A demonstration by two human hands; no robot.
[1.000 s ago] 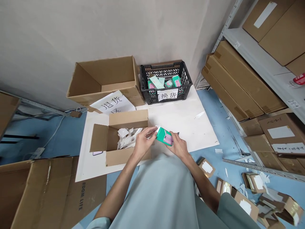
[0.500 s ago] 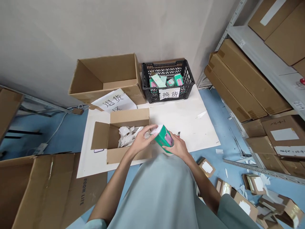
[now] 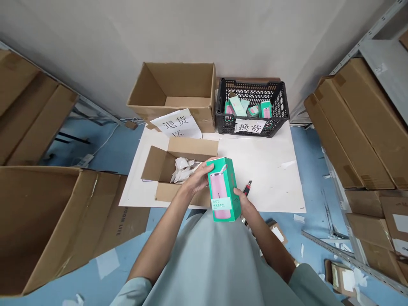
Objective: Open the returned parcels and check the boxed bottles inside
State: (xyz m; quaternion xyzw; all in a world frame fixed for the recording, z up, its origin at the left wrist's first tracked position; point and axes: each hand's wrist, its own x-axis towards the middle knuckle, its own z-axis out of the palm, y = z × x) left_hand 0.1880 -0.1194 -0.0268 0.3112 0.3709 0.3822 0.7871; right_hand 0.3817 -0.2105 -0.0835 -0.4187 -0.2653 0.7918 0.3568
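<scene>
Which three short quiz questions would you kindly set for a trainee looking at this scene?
1. True or false: the left hand and the right hand both touch the green cardboard package with a pink picture.
2. Where does the black slotted plastic basket stand, as the wearer sees it, relative to the large open brown cardboard box?
A) Inside it
B) To its right
C) To its left
3. Fill in the colour: the small open brown cardboard carton holds crumpled ____ scraps.

Key: 1. True; 2. B; 3. white.
</scene>
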